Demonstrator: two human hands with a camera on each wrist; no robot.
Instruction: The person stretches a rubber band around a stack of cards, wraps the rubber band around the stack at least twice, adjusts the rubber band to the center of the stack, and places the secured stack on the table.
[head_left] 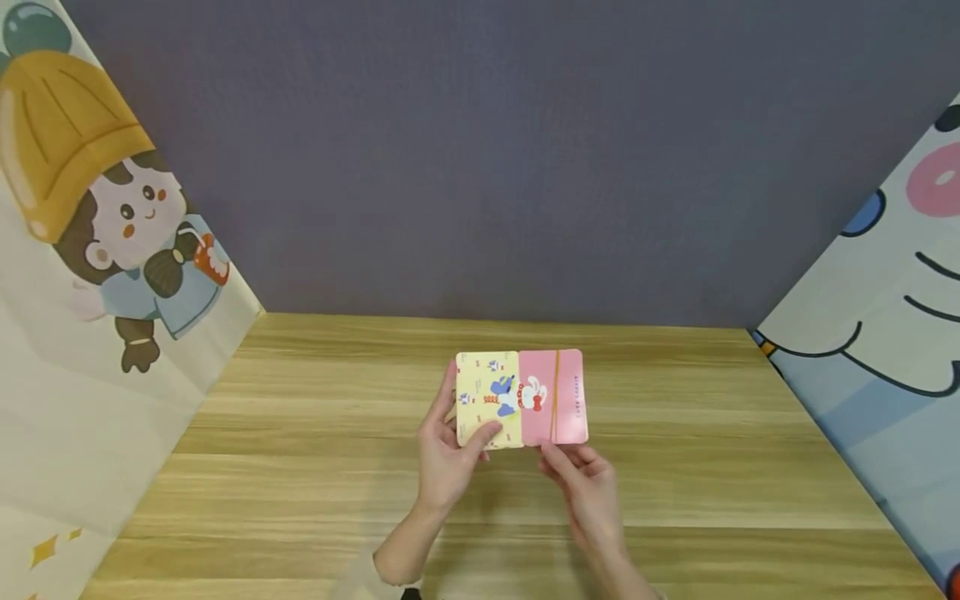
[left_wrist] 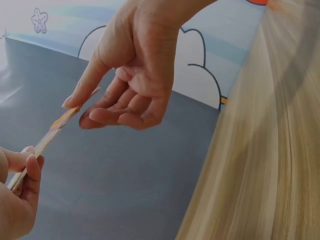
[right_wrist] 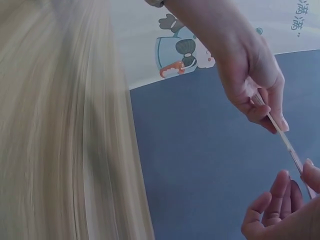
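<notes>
The booklet, yellow at left and pink at right, is up above the table. The left hand pinches its left side; the right hand pinches its near edge by the band.

A left hand at upper right grips a thin flat item seen edge-on, its lower end pinched by a right hand at lower right, with a wood-grained surface at left and a cartoon-printed panel along the top.
</notes>
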